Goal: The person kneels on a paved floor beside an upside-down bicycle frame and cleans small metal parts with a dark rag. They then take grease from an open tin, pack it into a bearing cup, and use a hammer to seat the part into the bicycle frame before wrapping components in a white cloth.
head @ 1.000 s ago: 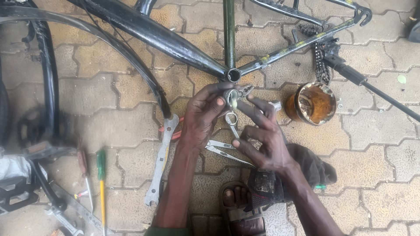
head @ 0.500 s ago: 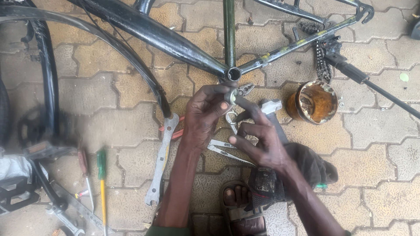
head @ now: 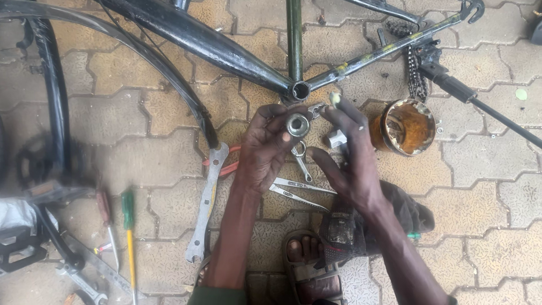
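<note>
My left hand (head: 264,148) holds a small round metal cup (head: 297,124), a bearing part, between its fingertips just below the bicycle frame's open bottom bracket shell (head: 300,90). My right hand (head: 349,161) is beside it with fingers spread and a dab of grease on the raised index fingertip; it grips nothing. Under both hands lie slim metal spanners (head: 299,189) on the paving. A rusty tin (head: 405,127) of brown grease stands just right of my right hand.
The dark bicycle frame (head: 226,48) lies across the top, with a chain (head: 416,79) at upper right. A long flat wrench (head: 206,203), red-handled pliers (head: 226,166) and screwdrivers (head: 129,226) lie left. A tyre (head: 56,101), a pedal (head: 17,248), my sandalled foot (head: 307,265) and a dark rag (head: 406,209) are nearby.
My left hand has turned the metal cup up so its open face shows. My right hand has let go, opened and drawn slightly right, index finger raised.
</note>
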A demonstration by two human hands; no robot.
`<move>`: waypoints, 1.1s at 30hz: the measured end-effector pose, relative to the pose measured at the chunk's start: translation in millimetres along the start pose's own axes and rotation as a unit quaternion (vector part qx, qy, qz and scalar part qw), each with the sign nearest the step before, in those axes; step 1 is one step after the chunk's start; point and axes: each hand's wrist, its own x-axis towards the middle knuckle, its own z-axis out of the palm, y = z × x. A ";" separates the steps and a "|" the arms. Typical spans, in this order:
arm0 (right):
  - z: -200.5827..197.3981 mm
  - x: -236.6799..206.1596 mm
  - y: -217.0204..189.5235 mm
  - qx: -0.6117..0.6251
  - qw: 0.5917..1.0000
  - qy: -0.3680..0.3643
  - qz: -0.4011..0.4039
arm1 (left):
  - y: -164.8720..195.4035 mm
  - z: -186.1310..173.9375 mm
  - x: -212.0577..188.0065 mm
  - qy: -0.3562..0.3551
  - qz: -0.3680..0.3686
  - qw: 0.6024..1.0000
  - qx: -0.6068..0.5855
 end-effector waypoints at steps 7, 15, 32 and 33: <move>3.2 -10.9 31.5 -0.077 0.995 -0.058 0.001 | -12.2 -10.1 4.5 0.060 -0.122 0.972 0.190; 29.9 -30.6 84.6 -0.152 0.950 -0.177 0.207 | -27.2 -39.9 7.6 0.245 -0.043 0.945 0.213; -9.6 42.0 72.4 0.100 0.927 -0.257 0.253 | -23.0 -99.7 14.0 0.268 0.038 0.893 0.359; -10.5 50.5 71.4 0.063 0.932 -0.287 0.210 | -22.7 -102.2 14.1 0.266 0.044 0.897 0.350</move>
